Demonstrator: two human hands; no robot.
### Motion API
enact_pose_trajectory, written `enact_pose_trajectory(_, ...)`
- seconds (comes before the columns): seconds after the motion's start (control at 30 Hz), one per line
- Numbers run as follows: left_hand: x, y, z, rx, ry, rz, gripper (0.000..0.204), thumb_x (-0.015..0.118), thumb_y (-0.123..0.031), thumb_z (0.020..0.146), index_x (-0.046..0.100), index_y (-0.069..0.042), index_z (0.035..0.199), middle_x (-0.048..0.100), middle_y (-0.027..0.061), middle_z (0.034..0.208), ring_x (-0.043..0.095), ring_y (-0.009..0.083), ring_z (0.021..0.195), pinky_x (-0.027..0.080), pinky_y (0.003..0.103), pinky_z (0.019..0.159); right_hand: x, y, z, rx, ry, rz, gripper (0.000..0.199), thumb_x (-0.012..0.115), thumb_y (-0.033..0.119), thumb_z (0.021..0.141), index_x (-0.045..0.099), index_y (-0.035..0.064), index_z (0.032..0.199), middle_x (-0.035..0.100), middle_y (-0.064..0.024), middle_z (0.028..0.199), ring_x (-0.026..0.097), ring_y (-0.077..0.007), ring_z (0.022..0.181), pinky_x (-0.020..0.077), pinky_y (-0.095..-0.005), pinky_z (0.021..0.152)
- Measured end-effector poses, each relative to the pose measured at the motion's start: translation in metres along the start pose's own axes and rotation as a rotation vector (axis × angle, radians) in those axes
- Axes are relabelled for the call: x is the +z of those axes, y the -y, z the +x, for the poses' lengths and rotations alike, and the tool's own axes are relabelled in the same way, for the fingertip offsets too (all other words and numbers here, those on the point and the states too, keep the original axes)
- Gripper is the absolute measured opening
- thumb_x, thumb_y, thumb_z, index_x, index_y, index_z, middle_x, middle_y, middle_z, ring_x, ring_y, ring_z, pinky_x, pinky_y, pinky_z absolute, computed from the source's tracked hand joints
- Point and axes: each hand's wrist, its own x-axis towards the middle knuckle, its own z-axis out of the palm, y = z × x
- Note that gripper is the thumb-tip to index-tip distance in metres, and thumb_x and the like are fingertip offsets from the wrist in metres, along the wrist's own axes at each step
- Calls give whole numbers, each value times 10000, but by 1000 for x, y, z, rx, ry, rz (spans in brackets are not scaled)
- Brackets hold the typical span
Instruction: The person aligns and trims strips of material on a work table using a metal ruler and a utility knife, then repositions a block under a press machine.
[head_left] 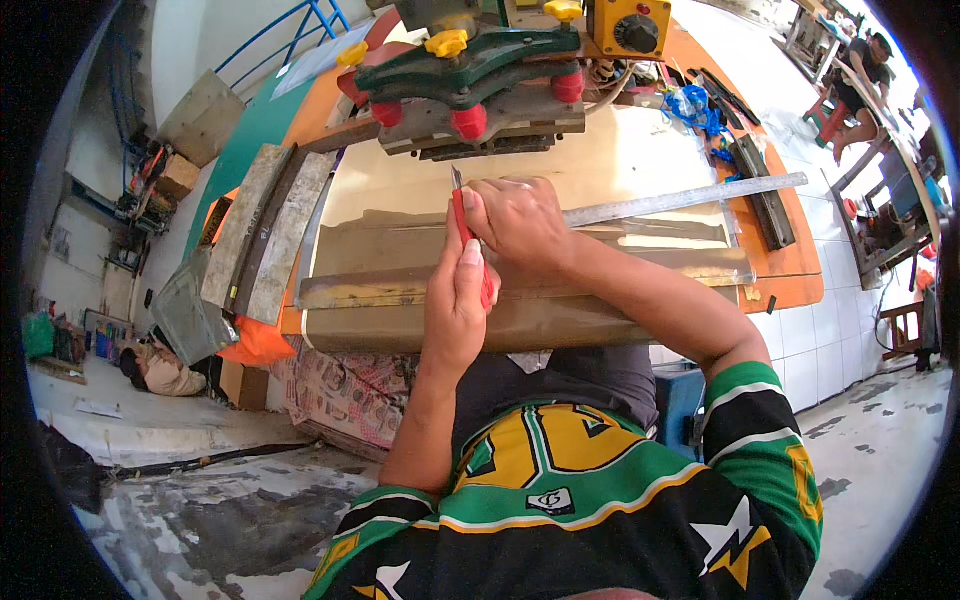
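A red utility knife (461, 214) points away from me, its metal blade tip up near the press. My left hand (458, 308) is wrapped around the lower part of its handle, thumb lying along it. Higher up, my right hand (522, 222) is closed with its thumb against the knife's upper body; its other fingers are partly hidden. Just beyond my right hand, a steel ruler (690, 200) lies slanted across the sheet-covered work surface (400, 190). Brownish translucent strips (380, 287) lie across the sheet beneath my wrists.
A dark green press frame (480, 62) with red and yellow knobs stands straight ahead. Metal bars (262, 230) rest at the left, and a dark bar (764, 195) at the right beside blue plastic scraps (692, 108). Two other people are farther off, one on each side.
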Motion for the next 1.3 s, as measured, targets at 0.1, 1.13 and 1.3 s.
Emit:
enact_pose_trajectory(0.1,-4,-6,-10,-38,-5,-71,537,357,-304,1089,335,-129,1596,454,-29,644,373,48,522,310,204,478,8,-9,-7,-132,2,-20,287,492,238,1021,642,53,860,687,-145,771,666,-363,707,516,-474,640)
enact_pose_trajectory(1.13,-54,43,-17,200,-12,479,464,396,-211,1097,436,-38,1526,605,241,1375,627,342,1235,475,390,1001,-30,-6,18,597,1015,1134,473,493,459,1072,671,24,1022,602,1,724,482,-73,595,363,-232,532)
enact_pose_trajectory(1.3,-46,33,-22,127,-53,517,461,392,-230,1103,441,-51,1525,649,248,1277,664,377,1130,500,395,936,2,-18,5,402,879,1103,446,532,429,1062,676,24,943,601,7,714,488,-69,594,389,-238,538)
